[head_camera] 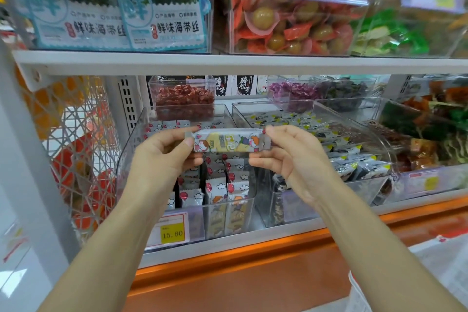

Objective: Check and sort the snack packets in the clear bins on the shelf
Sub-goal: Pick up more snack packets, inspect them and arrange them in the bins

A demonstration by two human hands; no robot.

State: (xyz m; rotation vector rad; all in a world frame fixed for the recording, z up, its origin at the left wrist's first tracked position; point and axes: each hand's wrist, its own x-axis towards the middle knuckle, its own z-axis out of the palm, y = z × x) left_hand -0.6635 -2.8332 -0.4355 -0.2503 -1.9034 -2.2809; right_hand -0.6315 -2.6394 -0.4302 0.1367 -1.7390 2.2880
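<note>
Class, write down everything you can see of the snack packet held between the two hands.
The snack packet is an oblong pouch of glossy, plastic-looking wrap, white and pale yellow with cartoon children printed on it. It is held level, lengthwise, above the clear bin of like packets. The left hand pinches its left end, the right hand its right end.

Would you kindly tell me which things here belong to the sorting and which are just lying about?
Job: left hand, right hand, cartoon packet pinched between them, clear bin of matching packets, neighbouring bin of grey packets.
Lying about: yellow price tag, wire basket, seaweed bags above.
</note>
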